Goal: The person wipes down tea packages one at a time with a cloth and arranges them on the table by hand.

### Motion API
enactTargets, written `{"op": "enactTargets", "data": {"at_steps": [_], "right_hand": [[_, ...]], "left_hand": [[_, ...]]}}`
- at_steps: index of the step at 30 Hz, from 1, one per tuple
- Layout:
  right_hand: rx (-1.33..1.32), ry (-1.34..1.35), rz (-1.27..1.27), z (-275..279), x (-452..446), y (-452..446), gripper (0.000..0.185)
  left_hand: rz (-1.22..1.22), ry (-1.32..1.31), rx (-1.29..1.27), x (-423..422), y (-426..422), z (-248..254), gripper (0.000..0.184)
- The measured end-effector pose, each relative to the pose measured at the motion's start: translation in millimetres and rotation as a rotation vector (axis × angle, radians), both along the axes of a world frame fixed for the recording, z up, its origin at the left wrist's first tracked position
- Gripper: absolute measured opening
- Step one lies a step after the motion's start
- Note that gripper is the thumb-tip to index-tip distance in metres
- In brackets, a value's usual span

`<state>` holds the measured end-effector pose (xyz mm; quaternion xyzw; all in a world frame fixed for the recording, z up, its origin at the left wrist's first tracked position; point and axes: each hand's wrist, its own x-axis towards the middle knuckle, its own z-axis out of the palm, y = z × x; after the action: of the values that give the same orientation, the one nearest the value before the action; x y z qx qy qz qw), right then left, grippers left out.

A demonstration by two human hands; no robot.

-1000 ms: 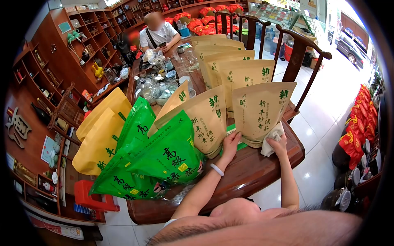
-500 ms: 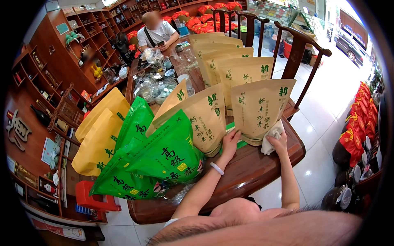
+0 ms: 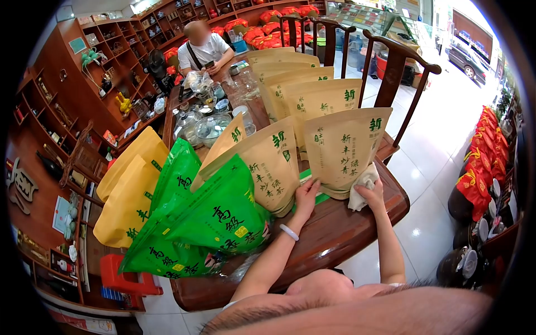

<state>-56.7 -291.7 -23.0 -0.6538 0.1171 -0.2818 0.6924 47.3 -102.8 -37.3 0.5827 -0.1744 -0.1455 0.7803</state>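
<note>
A brown paper tea bag (image 3: 341, 151) with green and black lettering stands upright near the table's right end. My left hand (image 3: 306, 196), a pale bangle on its wrist, pinches the bag's lower left edge. In my right hand (image 3: 373, 195) is a crumpled white cloth (image 3: 364, 187), pressed against the bag's lower right edge. Another brown tea bag (image 3: 262, 167) stands just left of my left hand. Shiny green tea bags (image 3: 220, 215) lean together further left, beside yellow bags (image 3: 120, 206). Behind the front bags, more brown bags (image 3: 324, 92) form a row.
The dark wooden table (image 3: 329, 234) holds a glass bowl (image 3: 212, 128) and tea ware. A person (image 3: 204, 50) sits at its far end with a phone. Wooden chairs (image 3: 391, 78) line the right side, a red stool (image 3: 125, 279) the left. Red-covered jars (image 3: 480, 173) stand far right.
The whole view has shifted slightly, so things appear a little further left. Both hands keep their places on the brown tea bag, the cloth still at its lower right edge.
</note>
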Motion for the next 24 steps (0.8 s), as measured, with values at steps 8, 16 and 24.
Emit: {"op": "enactTargets", "data": {"at_steps": [8, 16, 24], "right_hand": [[-0.073, 0.081, -0.038, 6, -2, 1, 0.054], [-0.134, 0.061, -0.059, -2, -3, -5, 0.066], [-0.137, 0.059, -0.032, -6, 0, -6, 0.072]], "left_hand": [[0.043, 0.001, 0.115, 4, 3, -7, 0.029], [-0.027, 0.044, 0.026, 0, 2, 2, 0.028], [-0.023, 0.035, -0.008, 1, 3, 0, 0.028]]}}
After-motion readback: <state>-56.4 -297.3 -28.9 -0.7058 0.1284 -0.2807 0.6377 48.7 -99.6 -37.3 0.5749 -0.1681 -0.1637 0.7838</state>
